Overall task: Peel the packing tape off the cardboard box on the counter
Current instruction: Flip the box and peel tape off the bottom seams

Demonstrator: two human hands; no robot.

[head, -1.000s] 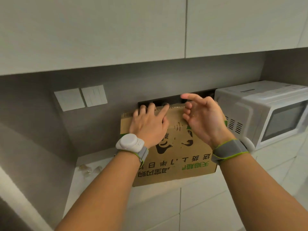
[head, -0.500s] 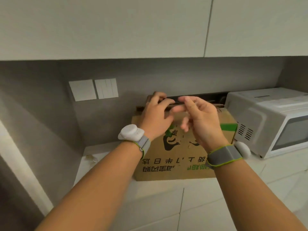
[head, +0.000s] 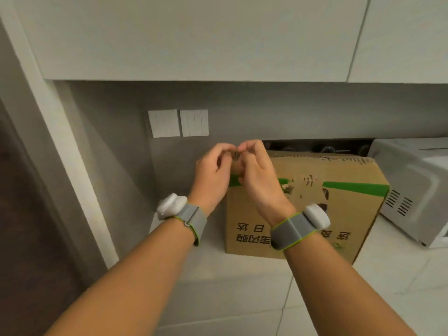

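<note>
Both hands raised together at the box's upper left corner, fingertips meeting. Left hand [head: 213, 170] and right hand [head: 257, 173] have fingers curled in, pinching a small clear scrap between them — looks like tape [head: 235, 155], too blurred to be sure. Cardboard box [head: 315, 214] sits on the white counter [head: 242, 275], against the back wall, just beside the microwave [head: 417, 190] on its right. Box print is upside down, green stripe across the front face. Two wall switches [head: 178, 122] above-left of the box. Grey bands on both wrists.
</note>
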